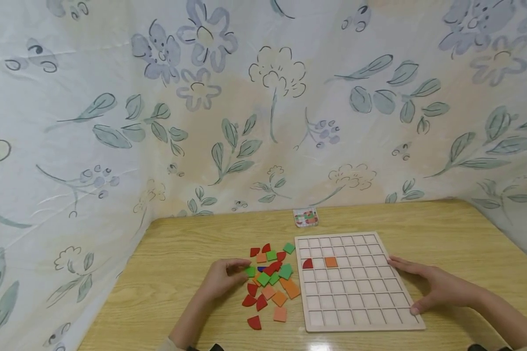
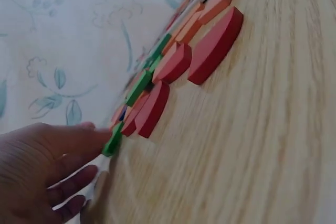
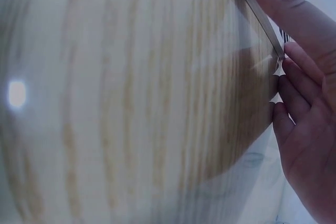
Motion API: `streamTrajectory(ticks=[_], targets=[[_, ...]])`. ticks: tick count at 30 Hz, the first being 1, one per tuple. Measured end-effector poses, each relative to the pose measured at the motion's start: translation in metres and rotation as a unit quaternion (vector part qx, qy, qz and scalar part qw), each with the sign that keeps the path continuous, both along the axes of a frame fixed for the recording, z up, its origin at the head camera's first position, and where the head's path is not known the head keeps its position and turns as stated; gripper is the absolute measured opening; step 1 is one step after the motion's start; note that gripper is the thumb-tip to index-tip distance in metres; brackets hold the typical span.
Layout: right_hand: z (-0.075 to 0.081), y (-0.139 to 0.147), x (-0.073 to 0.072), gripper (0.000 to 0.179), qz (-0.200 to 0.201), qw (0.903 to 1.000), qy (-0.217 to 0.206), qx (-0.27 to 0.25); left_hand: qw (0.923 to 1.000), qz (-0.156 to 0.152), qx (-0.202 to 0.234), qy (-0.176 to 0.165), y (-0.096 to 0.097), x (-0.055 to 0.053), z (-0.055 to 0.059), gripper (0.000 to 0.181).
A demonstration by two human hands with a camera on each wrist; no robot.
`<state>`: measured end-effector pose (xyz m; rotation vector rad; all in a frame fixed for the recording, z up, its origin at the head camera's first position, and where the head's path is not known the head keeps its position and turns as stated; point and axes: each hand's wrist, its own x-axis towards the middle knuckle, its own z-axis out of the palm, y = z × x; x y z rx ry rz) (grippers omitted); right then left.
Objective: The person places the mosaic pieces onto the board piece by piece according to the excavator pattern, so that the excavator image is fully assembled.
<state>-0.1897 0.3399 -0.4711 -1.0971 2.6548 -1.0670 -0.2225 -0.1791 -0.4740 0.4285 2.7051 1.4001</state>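
Head view: left of the board (image 1: 360, 288), the left hand (image 1: 221, 279) pinches a green tile (image 1: 250, 271) beside loose tiles (image 1: 264, 279). The right hand (image 1: 441, 287), fingers spread, touches the board's right edge. Left wrist view: other tiles run from the gripped tile toward the board. Right wrist view: thumb at the board's edge, above the table (image 3: 115, 119).

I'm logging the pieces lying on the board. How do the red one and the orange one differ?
The red piece is a quarter circle; the orange piece is square. The red piece sits in the leftmost column of the board; the orange piece sits two columns to its right. Both lie flat in the same row.
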Motion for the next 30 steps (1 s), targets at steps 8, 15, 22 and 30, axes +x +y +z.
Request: streamTrajectory(ticks=[8, 15, 22, 30], targets=[[-0.001, 0.0, 0.0, 0.094, 0.002, 1.0, 0.007, -0.001, 0.9995, 0.005, -0.003, 0.032, -0.003, -0.002, -0.006, 0.035], [-0.001, 0.0, 0.0, 0.094, 0.004, 1.0, 0.0, -0.002, 0.9992, 0.004, 0.021, 0.035, -0.008, -0.005, -0.008, 0.033], [-0.001, 0.0, 0.0, 0.095, 0.003, 0.9998, -0.017, -0.001, 0.997, 0.046, 0.063, -0.005, -0.01, -0.007, -0.001, 0.034], [-0.002, 0.001, -0.001, 0.094, 0.009, 0.9998, -0.016, -0.006, 0.9965, 0.051, 0.065, 0.016, -0.008, -0.007, 0.006, 0.033]])
